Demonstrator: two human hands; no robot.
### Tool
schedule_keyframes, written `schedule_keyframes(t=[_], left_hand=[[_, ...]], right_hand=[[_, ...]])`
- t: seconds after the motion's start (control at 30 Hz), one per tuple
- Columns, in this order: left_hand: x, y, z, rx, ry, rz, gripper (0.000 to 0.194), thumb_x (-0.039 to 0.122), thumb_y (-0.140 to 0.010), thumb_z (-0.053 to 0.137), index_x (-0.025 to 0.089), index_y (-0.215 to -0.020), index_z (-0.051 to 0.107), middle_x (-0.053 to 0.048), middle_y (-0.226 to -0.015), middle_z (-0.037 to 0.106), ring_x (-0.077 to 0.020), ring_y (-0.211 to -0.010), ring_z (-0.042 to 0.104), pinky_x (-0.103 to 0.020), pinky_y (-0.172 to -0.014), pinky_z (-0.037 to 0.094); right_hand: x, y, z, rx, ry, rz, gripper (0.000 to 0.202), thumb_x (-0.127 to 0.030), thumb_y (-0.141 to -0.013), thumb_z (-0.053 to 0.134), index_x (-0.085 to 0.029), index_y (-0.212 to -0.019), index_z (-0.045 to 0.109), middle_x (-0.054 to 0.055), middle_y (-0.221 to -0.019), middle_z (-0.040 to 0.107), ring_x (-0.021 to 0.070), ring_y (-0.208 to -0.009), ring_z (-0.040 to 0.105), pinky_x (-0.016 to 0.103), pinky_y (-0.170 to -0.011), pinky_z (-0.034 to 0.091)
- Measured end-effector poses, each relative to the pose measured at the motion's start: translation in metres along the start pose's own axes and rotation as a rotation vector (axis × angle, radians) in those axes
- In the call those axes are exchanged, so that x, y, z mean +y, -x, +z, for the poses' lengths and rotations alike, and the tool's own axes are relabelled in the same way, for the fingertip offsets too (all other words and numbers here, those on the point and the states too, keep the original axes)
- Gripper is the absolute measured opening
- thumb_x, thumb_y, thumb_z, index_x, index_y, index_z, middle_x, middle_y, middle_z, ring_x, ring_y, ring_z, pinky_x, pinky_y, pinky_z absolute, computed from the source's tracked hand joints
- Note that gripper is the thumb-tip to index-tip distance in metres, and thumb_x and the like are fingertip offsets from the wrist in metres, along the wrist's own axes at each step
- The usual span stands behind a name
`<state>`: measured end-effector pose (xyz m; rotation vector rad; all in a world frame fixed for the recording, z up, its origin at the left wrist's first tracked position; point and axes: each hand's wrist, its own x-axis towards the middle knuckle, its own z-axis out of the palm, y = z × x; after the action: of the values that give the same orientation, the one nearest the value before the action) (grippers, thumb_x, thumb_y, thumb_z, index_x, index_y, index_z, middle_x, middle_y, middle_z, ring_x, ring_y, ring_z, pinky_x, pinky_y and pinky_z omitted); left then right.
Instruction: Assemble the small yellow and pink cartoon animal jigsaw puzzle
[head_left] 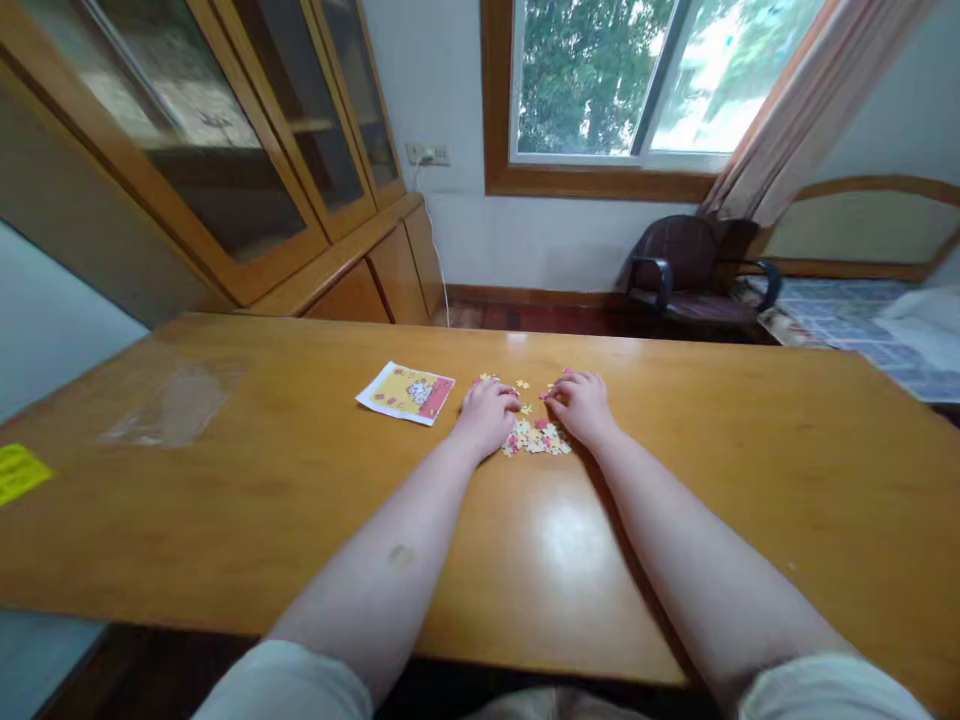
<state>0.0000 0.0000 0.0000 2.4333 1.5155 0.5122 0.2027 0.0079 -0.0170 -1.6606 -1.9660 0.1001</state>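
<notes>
Small puzzle pieces in yellow, white and red lie in a loose pile on the wooden table. At the pile's left side rests my left hand, its fingers curled down over some pieces; what they hold, if anything, is hidden. My right hand is at the right side, fingertips bent down beside a few red pieces. Several single pieces are spread between and beyond the hands. Left of my left hand lies a printed picture sheet, yellow and red with a white figure.
A crumpled clear plastic bag lies on the table's left part, with a yellow paper at the far left edge. Beyond the table stand a glass-door cabinet, a dark armchair and a bed.
</notes>
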Motion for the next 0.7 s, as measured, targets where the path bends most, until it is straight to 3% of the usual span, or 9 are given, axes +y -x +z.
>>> schedule_keyframes(t=[0.23, 0.37, 0.5, 0.6, 0.7], left_hand=[[0.002, 0.001, -0.001, -0.006, 0.003, 0.029, 0.036, 0.018, -0.081, 0.047, 0.026, -0.105, 0.071, -0.002, -0.123, 0.062, -0.0235, -0.121, 0.046, -0.042, -0.109, 0.032], [0.001, 0.001, -0.006, 0.088, -0.039, -0.081, 0.036, 0.016, -0.081, 0.045, 0.024, -0.107, 0.07, -0.004, -0.121, 0.063, -0.0223, -0.115, 0.051, -0.038, -0.104, 0.037], [-0.004, 0.004, -0.013, 0.215, -0.192, -0.41, 0.044, 0.027, -0.084, 0.046, 0.018, -0.126, 0.058, -0.014, -0.136, 0.051, -0.0311, -0.124, 0.044, -0.047, -0.105, 0.034], [-0.008, 0.005, -0.013, 0.156, -0.244, -0.541, 0.059, 0.041, -0.085, 0.046, 0.013, -0.138, 0.045, -0.02, -0.144, 0.04, -0.0361, -0.132, 0.035, -0.052, -0.106, 0.031], [-0.008, 0.006, -0.012, 0.088, -0.254, -0.542, 0.059, 0.045, -0.085, 0.044, 0.013, -0.135, 0.046, -0.02, -0.136, 0.049, -0.0357, -0.128, 0.04, -0.051, -0.103, 0.034]], right_hand=[[-0.009, 0.003, -0.003, -0.153, -0.128, -0.261, 0.021, -0.041, -0.085, 0.058, -0.03, -0.086, 0.076, 0.003, -0.116, 0.066, 0.0279, -0.117, 0.045, 0.052, -0.106, 0.022], [-0.009, 0.003, -0.004, -0.146, -0.098, -0.154, 0.026, -0.041, -0.089, 0.054, -0.028, -0.084, 0.076, 0.003, -0.114, 0.067, 0.0287, -0.119, 0.044, 0.054, -0.106, 0.018], [-0.007, 0.001, -0.004, -0.063, -0.077, -0.012, 0.028, -0.037, -0.091, 0.05, -0.025, -0.083, 0.075, 0.005, -0.107, 0.069, 0.0272, -0.115, 0.048, 0.054, -0.106, 0.018], [-0.006, 0.0, -0.005, -0.033, -0.093, -0.001, 0.031, -0.036, -0.092, 0.048, -0.024, -0.08, 0.074, 0.004, -0.103, 0.069, 0.0259, -0.113, 0.05, 0.051, -0.104, 0.021], [-0.005, 0.0, -0.005, -0.017, -0.106, -0.023, 0.033, -0.036, -0.092, 0.047, -0.023, -0.077, 0.073, 0.004, -0.1, 0.07, 0.0252, -0.11, 0.051, 0.048, -0.102, 0.025]])
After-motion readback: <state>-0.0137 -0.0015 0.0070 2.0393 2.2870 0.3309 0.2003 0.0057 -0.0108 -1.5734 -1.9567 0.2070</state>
